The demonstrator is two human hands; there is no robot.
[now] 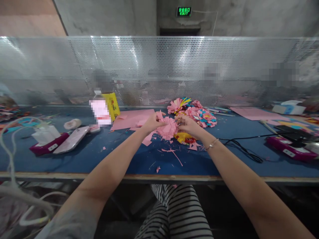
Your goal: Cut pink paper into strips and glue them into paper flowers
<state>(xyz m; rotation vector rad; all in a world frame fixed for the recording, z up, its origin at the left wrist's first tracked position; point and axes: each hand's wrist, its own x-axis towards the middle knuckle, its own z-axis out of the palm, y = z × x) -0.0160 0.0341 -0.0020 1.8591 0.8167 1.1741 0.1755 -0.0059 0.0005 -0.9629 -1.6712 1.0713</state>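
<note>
Both my hands meet over the middle of the blue table (99, 156) around a pink fringed paper flower (167, 128). My left hand (152, 123) pinches its left side with closed fingers. On the flower's right side, my right hand (186, 125) grips it, a thin bracelet on that wrist. Under my right hand lies a yellow and red paper piece (183, 137). Pink paper scraps (171, 152) are scattered in front of the flower.
A pile of finished paper flowers (196, 113) lies behind my hands, with pink sheets (132, 120) to its left. A yellow box (112, 105), a phone (72, 139) and a magenta tissue box (46, 142) sit left. A black cable (243, 149) runs right.
</note>
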